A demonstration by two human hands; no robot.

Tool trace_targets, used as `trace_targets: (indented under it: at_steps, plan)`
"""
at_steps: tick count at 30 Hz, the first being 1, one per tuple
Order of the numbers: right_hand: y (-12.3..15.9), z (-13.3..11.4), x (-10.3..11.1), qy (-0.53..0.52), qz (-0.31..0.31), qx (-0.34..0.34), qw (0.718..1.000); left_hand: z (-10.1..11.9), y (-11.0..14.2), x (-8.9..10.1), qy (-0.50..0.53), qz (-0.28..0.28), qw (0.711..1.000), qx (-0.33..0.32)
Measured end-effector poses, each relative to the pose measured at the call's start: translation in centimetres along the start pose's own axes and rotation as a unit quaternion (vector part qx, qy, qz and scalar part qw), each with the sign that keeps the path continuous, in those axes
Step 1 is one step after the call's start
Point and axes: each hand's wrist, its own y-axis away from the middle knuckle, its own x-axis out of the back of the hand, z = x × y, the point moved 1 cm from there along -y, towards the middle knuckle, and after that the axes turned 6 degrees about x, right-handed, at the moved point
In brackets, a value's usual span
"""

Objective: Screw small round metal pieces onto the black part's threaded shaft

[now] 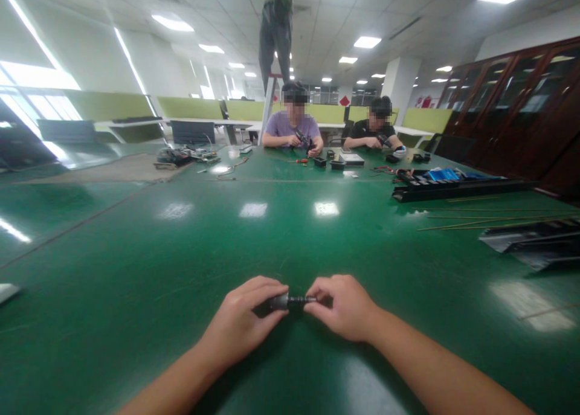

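Between my two hands, low above the green table (pixel 217 234), is a dark cylindrical part with a thin ridged shaft (pixel 296 301). My left hand (pixel 247 312) is closed around its thick grey-black body, thumb below and fingers above. At the shaft's right end, the thumb and forefinger of my right hand (pixel 342 306) pinch the tip. The part lies roughly level, pointing left to right. What exact kind of part it is I cannot make out, and my left fingers hide some of its body.
Black metal channels (pixel 539 240) and thin rods (pixel 480 221) lie at the right. A long black tray with blue pieces (pixel 444 176) is behind them. Two people (pixel 292 125) sit across the table handling tools, and another person (pixel 275 28) stands on a ladder. Electronics (pixel 181 155) lie far left.
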Motion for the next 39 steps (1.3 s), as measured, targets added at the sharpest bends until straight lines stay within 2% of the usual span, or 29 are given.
trace_targets:
  at_steps: [39]
  plan:
    - [-0.08, 0.40, 0.16, -0.009, 0.023, -0.005, 1.000, -0.33, -0.06, 0.52, -0.008, 0.018, 1.000, -0.003]
